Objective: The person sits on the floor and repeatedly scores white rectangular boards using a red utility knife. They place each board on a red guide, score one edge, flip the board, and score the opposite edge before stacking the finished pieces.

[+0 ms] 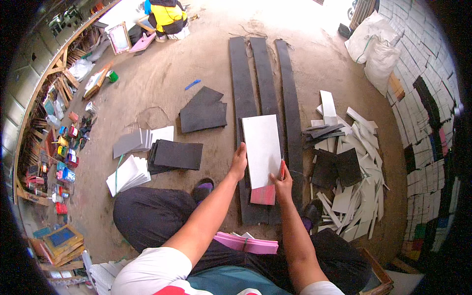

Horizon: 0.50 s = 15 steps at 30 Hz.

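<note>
A white rectangular sheet (262, 147) lies lengthwise over the long black strips (244, 83). My left hand (239, 162) grips its left edge, with the fingers partly hidden. At its lower right edge, my right hand (281, 184) is closed around a slim orange-red tool (282, 169), pen-like or knife-like; its kind is too small to tell. The right thumb rests on the white sheet. A pinkish-red piece (263, 195) shows just below the sheet's near end. Across my lap lies a tied bundle of pink sheets (247, 243).
Stacked black sheets (178, 155) and white sheets (129, 175) lie left. White offcuts (361, 196) heap up at right, below white sacks (378, 59). A blue tool (192, 84) lies farther out. Paint containers (65, 173) line the left side. Another person (168, 19) is at the far left.
</note>
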Available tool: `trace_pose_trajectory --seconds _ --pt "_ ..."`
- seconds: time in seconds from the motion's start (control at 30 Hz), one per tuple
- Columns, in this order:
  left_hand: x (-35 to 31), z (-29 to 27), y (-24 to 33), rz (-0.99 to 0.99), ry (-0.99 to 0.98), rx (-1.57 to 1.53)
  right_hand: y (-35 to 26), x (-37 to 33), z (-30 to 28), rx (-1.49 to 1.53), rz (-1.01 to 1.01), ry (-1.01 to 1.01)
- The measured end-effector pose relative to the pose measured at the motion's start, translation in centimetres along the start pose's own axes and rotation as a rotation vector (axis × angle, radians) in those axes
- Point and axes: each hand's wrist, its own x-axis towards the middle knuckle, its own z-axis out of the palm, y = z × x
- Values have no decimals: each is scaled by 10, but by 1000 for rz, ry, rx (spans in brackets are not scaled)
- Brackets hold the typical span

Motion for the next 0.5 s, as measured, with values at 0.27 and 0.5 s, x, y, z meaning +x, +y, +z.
trace_pose_trajectory --seconds 0.27,0.5 --pt "-6 8 2 -43 76 6 3 -4 5 -70 -15 -15" --pt "-13 6 1 -15 35 0 15 -6 7 -10 7 -13"
